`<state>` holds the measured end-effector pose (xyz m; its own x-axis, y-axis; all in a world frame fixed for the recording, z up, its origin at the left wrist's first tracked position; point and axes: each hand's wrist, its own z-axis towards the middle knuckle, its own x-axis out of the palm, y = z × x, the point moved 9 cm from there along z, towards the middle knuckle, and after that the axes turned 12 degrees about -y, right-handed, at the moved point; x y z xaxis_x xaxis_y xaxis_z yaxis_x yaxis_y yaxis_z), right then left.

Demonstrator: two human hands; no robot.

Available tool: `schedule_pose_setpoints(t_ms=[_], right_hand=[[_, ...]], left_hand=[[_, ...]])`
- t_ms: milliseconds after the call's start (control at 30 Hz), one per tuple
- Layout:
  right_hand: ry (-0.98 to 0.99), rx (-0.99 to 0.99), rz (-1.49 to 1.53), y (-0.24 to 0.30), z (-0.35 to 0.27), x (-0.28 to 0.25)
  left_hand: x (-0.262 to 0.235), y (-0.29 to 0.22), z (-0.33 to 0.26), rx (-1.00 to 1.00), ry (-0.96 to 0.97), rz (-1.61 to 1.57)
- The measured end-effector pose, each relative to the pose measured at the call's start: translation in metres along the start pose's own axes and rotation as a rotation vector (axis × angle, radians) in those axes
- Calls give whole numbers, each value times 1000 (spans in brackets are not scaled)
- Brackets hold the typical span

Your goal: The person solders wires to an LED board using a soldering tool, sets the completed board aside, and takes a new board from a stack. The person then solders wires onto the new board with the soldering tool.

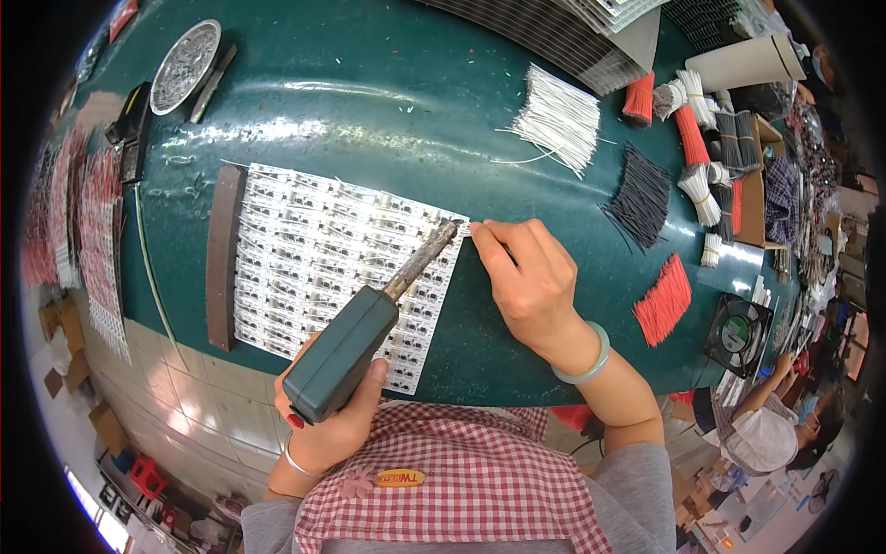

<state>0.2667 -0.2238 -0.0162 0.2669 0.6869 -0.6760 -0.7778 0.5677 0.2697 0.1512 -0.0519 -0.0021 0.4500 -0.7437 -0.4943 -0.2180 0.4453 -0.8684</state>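
My left hand (337, 429) is wrapped round the dark green body of a soldering gun (343, 349). Its long, stained metal barrel points up and to the right, and the tip is at the upper right corner of a white circuit board panel (318, 249) with rows of small parts. Right at that corner, beside the tip, my right hand (531, 277) pinches with thumb and forefinger. What lies between those fingertips is too small to make out. A brown bar (224, 258) lies along the panel's left edge.
White (556, 115), black (639, 196) and red wires (663, 299) lie in piles to the right. Beyond them are wire bundles (700, 194) and a small black fan (738, 334). A metal dish (185, 66) stands far left. Another person (761, 429) sits at the right.
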Motion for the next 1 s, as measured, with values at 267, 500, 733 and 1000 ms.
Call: schedule_pose_setpoints(t_ms=[267, 500, 733, 1000], right_hand=[[-98, 23, 95, 5, 1, -15], [-38, 25, 119, 3, -5, -7], [-17, 23, 110, 2, -7, -3], [-6, 28, 147, 6, -9, -4]], left_hand=[[-3, 0, -2, -32, 30, 41], [-3, -4, -2, 30, 43, 27], [2, -5, 1, -5, 83, 54], [-1, -1, -3, -25, 85, 56]])
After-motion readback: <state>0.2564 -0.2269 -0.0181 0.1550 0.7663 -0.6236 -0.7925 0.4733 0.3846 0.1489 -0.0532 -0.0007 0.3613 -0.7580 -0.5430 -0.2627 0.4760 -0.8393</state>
